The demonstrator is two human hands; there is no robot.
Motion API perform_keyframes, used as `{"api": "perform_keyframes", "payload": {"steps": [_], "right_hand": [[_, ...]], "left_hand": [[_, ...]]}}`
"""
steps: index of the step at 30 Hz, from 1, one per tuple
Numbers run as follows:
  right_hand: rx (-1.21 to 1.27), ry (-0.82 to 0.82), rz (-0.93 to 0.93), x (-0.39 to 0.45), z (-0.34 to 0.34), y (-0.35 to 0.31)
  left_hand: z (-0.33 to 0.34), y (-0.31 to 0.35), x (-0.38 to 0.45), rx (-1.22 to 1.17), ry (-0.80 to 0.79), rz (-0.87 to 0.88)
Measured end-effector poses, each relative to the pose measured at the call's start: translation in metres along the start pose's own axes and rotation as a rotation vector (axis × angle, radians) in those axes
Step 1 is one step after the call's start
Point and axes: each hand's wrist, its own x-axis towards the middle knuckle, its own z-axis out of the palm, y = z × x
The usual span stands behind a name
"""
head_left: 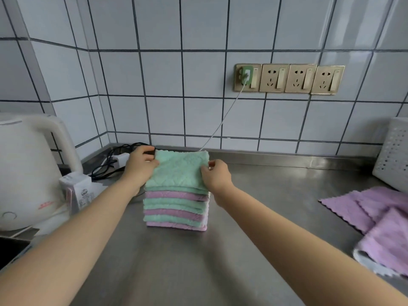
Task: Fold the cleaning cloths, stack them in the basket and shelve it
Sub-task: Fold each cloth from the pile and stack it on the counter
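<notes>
We see a stack of folded cloths (176,202), green and purple in turn, standing on the steel counter (276,195). The left hand (141,166) grips the top green cloth (176,171) at its far left corner, fingers curled round the edge; the right hand (215,175) seems to pinch its right edge. Unfolded purple cloths (375,219) lie well apart, below the white basket (395,160). A kettle (26,173) stands left.

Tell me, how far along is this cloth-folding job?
Partway. Done: a stack of folded cloths sits on the counter. In hand: left hand and right hand hold the top green cloth. Left: purple cloths lie unfolded, and nothing shows in the basket yet.
</notes>
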Motion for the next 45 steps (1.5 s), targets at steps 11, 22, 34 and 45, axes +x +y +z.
{"api": "perform_keyframes", "payload": {"steps": [11, 22, 34, 45], "right_hand": [[-0.033, -0.022, -0.065, -0.004, -0.003, -0.008], [-0.441, -0.148, -0.141, -0.013, -0.027, 0.004], [-0.712, -0.053, -0.204, -0.102, -0.192, 0.035], [-0.993, 0.212, -0.058, -0.182, -0.386, 0.155]], "left_hand": [[0.000, 0.009, 0.011, -0.005, -0.143, -0.042], [-0.017, 0.001, -0.003, 0.626, -0.170, 0.137], [0.060, 0.079, -0.116, 0.298, -0.062, 0.402], [0.239, 0.078, -0.255, 0.251, -0.544, 0.553]]}}
